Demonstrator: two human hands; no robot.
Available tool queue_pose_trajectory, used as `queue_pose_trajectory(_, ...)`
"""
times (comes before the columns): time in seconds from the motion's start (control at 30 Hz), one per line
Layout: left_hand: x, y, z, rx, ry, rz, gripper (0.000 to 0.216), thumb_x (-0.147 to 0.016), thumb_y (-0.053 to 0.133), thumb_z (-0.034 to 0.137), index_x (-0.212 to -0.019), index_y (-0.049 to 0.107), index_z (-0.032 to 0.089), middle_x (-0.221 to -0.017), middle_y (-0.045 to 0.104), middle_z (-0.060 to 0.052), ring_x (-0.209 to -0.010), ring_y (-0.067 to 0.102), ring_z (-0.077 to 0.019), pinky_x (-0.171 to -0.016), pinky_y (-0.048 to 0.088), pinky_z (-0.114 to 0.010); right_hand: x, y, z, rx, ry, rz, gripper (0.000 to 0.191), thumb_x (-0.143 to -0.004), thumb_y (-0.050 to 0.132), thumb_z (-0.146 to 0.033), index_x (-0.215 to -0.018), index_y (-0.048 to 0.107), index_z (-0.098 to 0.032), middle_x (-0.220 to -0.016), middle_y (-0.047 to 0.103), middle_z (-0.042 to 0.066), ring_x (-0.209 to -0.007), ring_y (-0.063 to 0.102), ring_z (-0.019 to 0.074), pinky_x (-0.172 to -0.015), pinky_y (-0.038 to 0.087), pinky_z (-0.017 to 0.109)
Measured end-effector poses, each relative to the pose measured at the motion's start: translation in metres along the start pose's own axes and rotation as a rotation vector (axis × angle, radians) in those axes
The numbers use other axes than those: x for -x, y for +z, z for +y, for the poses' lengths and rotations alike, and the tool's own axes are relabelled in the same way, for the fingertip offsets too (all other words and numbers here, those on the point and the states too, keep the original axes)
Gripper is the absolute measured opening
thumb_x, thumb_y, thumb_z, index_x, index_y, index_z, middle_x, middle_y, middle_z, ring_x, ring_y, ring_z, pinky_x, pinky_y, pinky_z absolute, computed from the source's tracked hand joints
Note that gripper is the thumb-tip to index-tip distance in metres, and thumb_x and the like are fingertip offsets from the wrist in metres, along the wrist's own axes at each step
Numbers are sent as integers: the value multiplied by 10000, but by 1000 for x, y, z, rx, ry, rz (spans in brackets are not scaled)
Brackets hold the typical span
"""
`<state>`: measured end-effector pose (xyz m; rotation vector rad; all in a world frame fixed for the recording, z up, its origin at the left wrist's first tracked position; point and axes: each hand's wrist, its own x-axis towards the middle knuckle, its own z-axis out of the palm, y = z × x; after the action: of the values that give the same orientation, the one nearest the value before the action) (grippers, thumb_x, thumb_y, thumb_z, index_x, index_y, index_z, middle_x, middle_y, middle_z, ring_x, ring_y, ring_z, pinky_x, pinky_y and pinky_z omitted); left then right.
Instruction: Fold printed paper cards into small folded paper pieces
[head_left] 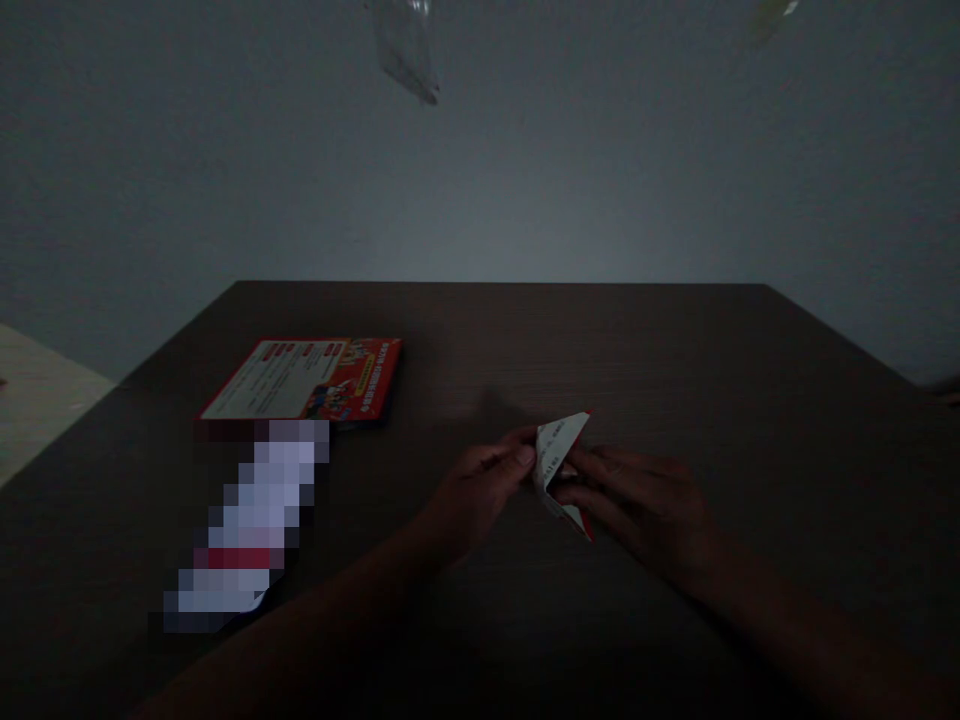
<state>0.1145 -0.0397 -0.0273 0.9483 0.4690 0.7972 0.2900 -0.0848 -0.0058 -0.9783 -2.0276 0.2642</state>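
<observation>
Firstly, one grey wall (570, 150), standing behind everything. One dark wood-grain table (637, 340). One flat red-and-white printed piece (277, 385), lying at the table's left. One pale, long item (259, 500) (pixelated, details hidden), just nearer the viewer. One right hand (660, 500): its fingers enter the opening of the folded paper (556, 447); whether they grip, cannot tell. One left hand (484, 490), pinching the paper's left edge. Smallest, that red-edged paper sits between both hands.

One head-worn view, forward and down over hands (480, 495) and table (637, 360).
</observation>
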Motion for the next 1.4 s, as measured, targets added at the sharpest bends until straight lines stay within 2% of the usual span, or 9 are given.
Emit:
queue_pose_trajectory(0.1, 2, 1, -1, 19, -8, -12, 199, -810, 599, 302, -844, 696, 131, -1118, 612, -97, -1055, 537, -237, -946, 395, -382, 0, 1, 0, 17, 4, -17, 316, -834, 618, -196, -1148, 626, -224, -789, 716, 47, -622, 674, 137, -556, 556, 201)
queue_pose_trajectory(0.23, 3, 1, -3, 84, -59, 1, 198, -807, 599, 294, -821, 681, 115, -1028, 639, -106, -983, 560, -229, -917, 391, -379, 2, 4, 2, 30, -57, 23, 341, -850, 600, -217, -1191, 597, -206, -795, 719, 51, -639, 681, 139, -554, 562, 203)
queue_pose_trajectory(0.4, 1, 1, -4, 126, -83, -37, 243, -797, 613, 307, -922, 674, 108, -1022, 645, -112, -991, 561, -242, -926, 366, -386, 3, 6, 2, 21, -52, 29, 325, -849, 599, -190, -1173, 604, -181, -780, 708, 57, -637, 675, 130, -561, 553, 188)
queue_pose_trajectory(0.53, 2, 3, -2, 75, -108, -19, 288, -806, 597, 348, -948, 664, 107, -977, 651, -108, -949, 568, -232, -912, 368, -383, 2, 5, 0, 30, -28, 9, 244, -858, 586, -199, -1092, 645, -168, -784, 706, 64, -639, 672, 134, -558, 546, 197)
queue_pose_trajectory(0.67, 3, 2, -2, -8, -123, 4, 311, -816, 576, 391, -908, 662, 107, -899, 650, -92, -892, 571, -213, -882, 385, -370, 1, 4, -2, -3, 13, -8, 187, -862, 573, -183, -1018, 676, -174, -753, 692, 48, -619, 655, 123, -544, 535, 196)
queue_pose_trajectory(0.8, 5, -2, -4, -93, -142, 41, 295, -820, 576, 404, -815, 651, 119, -804, 628, -51, -797, 562, -177, -841, 400, -347, 2, 6, -2, -84, 51, -3, 216, -848, 580, -138, -1033, 672, -200, -763, 677, 36, -643, 647, 113, -563, 526, 193)
queue_pose_trajectory(0.97, 4, 0, -7, -35, -128, 83, 294, -802, 595, 409, -796, 648, 120, -733, 609, -37, -750, 556, -168, -794, 408, -327, 3, 7, -2, -111, 85, 2, 237, -837, 579, -115, -1026, 678, -219, -787, 684, 34, -662, 655, 120, -575, 525, 198)
queue_pose_trajectory(1.23, 2, 5, -8, 176, -118, 84, 220, -771, 638, 324, -819, 638, 109, -797, 630, -61, -801, 579, -178, -820, 417, -329, -1, 10, -4, -46, 230, -54, 128, -845, 578, -169, -921, 681, -159, -784, 700, 48, -640, 656, 121, -593, 504, 207)
queue_pose_trajectory(1.4, -1, 1, -4, 155, -68, 213, 174, -773, 619, 294, -799, 603, 123, -798, 628, -59, -779, 597, -173, -772, 455, -319, -12, 6, -5, 34, 327, -159, 139, -858, 559, -209, -870, 688, -158, -704, 683, 25, -568, 624, 110, -540, 443, 206)
